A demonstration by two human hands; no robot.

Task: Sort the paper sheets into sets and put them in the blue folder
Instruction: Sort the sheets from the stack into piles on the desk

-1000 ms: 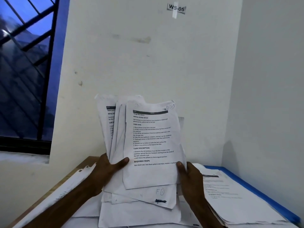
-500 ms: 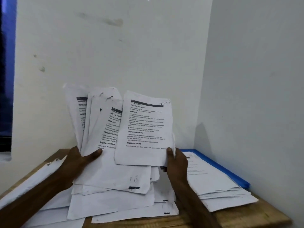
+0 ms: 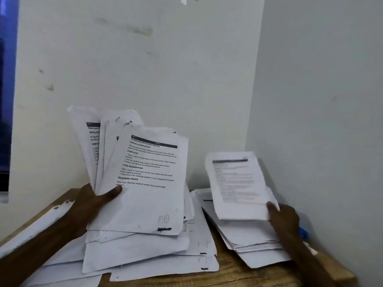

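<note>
My left hand [image 3: 93,201] grips a fanned bundle of printed sheets [image 3: 149,183], held upright above the table; its front sheet is about washing machine cleaning. My right hand [image 3: 284,216] pinches a single printed sheet [image 3: 236,185] by its lower right corner, holding it over the stack of sheets [image 3: 255,243] at the right. That stack lies on the blue folder [image 3: 303,233], of which only a small blue edge shows beside my right wrist. More loose sheets [image 3: 145,255] lie spread on the table below the bundle.
The wooden table [image 3: 234,274] stands in a corner, with white walls behind and close on the right. A few sheets [image 3: 31,228] hang over the table's left edge. A dark window is at the far left.
My right hand has pulled the front sheet off the bundle and carried it right, over the stack on the folder. The washing machine sheet now fronts the bundle.
</note>
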